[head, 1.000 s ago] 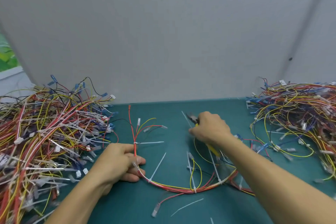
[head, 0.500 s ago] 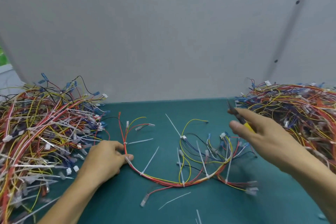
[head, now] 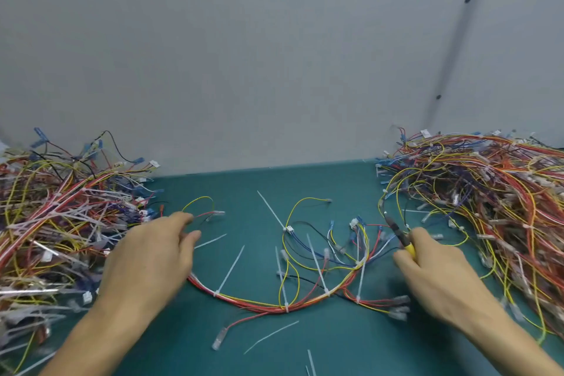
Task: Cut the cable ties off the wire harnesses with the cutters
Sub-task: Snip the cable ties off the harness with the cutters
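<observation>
I see the right hand [head: 436, 281] curled round the yellow-handled cutters [head: 401, 236], tip pointing away. The wire harness [head: 274, 305] lies on the green mat [head: 335, 345], white cable ties [head: 231, 272] sticking out. The left hand [head: 149, 262] covers its left end, fingers loosely spread; it is blurry, maybe touching.

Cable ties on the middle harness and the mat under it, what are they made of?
Cable ties: probably nylon plastic, translucent white, with thin stiff tails sticking out straight. Mat: likely rubber or vinyl, teal, matte, no glare.
</observation>
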{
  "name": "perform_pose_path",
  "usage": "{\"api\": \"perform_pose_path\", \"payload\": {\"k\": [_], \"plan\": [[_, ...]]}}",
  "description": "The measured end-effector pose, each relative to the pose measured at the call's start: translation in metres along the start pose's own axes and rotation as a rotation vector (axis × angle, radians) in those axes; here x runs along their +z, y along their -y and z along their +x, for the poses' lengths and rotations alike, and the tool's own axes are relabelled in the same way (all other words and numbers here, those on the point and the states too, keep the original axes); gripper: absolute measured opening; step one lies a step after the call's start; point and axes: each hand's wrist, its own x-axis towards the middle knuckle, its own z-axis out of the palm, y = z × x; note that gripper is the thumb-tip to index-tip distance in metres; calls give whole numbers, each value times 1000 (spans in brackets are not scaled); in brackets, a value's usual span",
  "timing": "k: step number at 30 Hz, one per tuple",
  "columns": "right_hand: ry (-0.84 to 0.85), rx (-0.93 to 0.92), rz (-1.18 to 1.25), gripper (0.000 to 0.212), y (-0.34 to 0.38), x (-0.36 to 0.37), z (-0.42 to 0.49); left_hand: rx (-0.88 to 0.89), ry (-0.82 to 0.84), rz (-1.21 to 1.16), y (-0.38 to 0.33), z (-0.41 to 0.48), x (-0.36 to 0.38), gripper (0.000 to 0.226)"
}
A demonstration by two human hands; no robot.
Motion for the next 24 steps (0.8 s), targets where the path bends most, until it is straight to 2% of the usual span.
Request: {"api": "perform_pose_path", "payload": {"k": [3,5,8,11,16,20,23,24], "plan": [[82,-20,24,22,4,1,-4,302,-19,-189,-26,-11,-5,12],[147,-17,25,25,5,-1,-4,450,105,-275,-45,-20,-3,14],[227,-48,1,26,6,-2,-5,657,266,-277,-71,-35,12,16],[248,-118,-68,22,6,1,-5,822,277,-224,-89,-42,29,19],[223,-145,-138,20,10,-1,-5,889,236,-217,-115,-42,45,26],[252,-175,-191,20,9,-3,-6,903,273,-167,-121,-44,58,36],[246,-217,-219,12,6,-3,-6,905,304,-141,-118,-41,60,42],[250,-225,-230,19,5,-4,-7,907,311,-138,-117,-40,59,42]]}}
